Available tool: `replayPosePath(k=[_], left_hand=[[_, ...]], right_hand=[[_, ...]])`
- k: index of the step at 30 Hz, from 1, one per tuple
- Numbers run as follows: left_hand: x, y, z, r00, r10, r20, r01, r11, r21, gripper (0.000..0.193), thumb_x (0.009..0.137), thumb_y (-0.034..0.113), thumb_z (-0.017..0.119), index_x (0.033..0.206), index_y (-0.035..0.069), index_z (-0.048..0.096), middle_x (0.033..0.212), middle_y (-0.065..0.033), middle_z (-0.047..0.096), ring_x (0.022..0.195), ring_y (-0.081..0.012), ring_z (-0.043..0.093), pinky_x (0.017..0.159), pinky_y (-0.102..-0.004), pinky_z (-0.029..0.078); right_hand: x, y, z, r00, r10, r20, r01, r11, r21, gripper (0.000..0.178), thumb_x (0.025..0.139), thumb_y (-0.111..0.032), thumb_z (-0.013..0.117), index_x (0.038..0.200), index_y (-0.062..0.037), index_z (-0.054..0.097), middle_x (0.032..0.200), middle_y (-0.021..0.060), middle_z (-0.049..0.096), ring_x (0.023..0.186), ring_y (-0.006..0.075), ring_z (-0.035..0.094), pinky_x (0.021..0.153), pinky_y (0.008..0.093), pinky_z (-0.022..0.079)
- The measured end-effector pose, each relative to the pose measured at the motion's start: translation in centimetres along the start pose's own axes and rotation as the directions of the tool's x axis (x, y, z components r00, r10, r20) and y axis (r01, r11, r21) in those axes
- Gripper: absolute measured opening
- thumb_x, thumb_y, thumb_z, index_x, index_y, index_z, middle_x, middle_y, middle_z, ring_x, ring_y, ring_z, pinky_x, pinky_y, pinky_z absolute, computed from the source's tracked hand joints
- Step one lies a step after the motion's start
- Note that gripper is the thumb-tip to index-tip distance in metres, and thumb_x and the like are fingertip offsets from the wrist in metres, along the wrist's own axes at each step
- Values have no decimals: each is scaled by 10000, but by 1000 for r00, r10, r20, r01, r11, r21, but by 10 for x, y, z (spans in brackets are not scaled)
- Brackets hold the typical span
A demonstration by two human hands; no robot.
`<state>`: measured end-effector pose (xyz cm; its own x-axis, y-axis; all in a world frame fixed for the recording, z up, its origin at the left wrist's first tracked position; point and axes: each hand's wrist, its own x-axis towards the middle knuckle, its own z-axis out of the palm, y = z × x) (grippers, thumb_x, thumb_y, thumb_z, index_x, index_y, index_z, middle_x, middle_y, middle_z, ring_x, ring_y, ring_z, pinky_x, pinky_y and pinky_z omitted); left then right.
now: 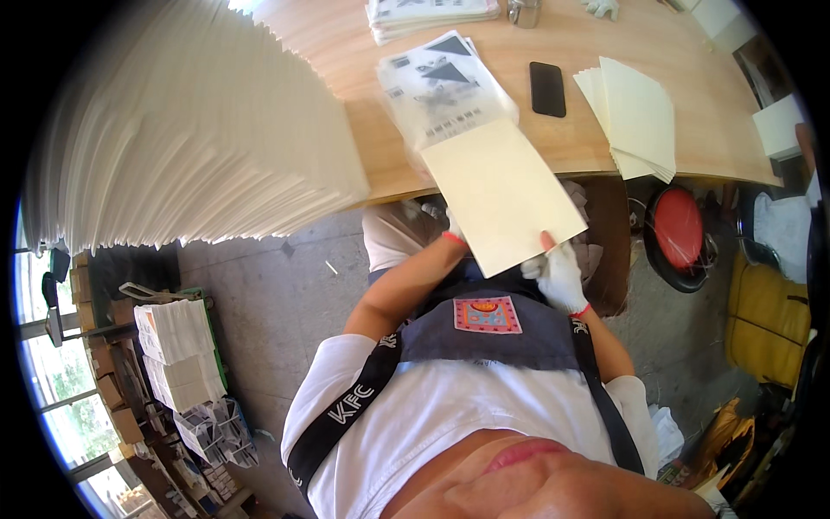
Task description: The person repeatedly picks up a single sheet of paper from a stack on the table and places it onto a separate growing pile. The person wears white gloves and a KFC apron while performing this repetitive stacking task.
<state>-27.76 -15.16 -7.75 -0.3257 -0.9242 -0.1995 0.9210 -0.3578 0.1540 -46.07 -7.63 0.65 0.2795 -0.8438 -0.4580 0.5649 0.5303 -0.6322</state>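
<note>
A cream rectangular board (506,195) slants from the table's near edge toward my body. My right hand (560,275), in a white glove with a red cuff, grips its near right corner, thumb on top and fingers below. My left hand (455,228), gloved the same way, is at the board's left side; its fingers are hidden behind the board. The board's far end meets a stack of clear plastic bags (450,86) printed in black. Whether that end lies over the top bag or inside it, I cannot tell.
A tall stack of white sheets (199,130) fills the table's left. A phone (547,89) and fanned cream boards (638,117) lie at right. Farther back are another printed pile (424,17) and a metal container (524,12). A red-seated stool (679,227) stands below the table.
</note>
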Motion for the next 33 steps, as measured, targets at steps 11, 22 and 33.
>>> replayPosePath(k=[11, 22, 33], left_hand=[[-21, -17, -22, 805, 452, -385, -39, 687, 725, 235, 868, 40, 422, 1020, 3, 597, 881, -75, 634, 730, -152, 618, 666, -285, 528], [-80, 61, 8, 840, 358, -408, 74, 669, 740, 215, 884, 181, 526, 986, -7, 543, 868, -114, 606, 700, -198, 630, 609, -300, 553], [-87, 82, -4, 848, 347, -401, 189, 508, 840, 239, 889, 154, 518, 1015, -43, 566, 835, -101, 630, 690, -182, 637, 614, -277, 532]], right_hand=[[143, 40, 31, 1000, 24, 14, -27, 804, 594, 305, 957, -197, 376, 1200, -14, 399, 1141, 180, 506, 1036, 387, 549, 851, 478, 507], [104, 18, 77, 851, -95, 517, 519, -4, -855, 192, 886, -261, 499, 998, -116, 559, 758, 117, 647, 630, 254, 637, 495, 373, 470], [94, -2, 76, 827, 6, 562, 539, 275, -796, 101, 790, -139, 553, 858, -68, 530, 641, 98, 611, 560, 173, 618, 508, 301, 487]])
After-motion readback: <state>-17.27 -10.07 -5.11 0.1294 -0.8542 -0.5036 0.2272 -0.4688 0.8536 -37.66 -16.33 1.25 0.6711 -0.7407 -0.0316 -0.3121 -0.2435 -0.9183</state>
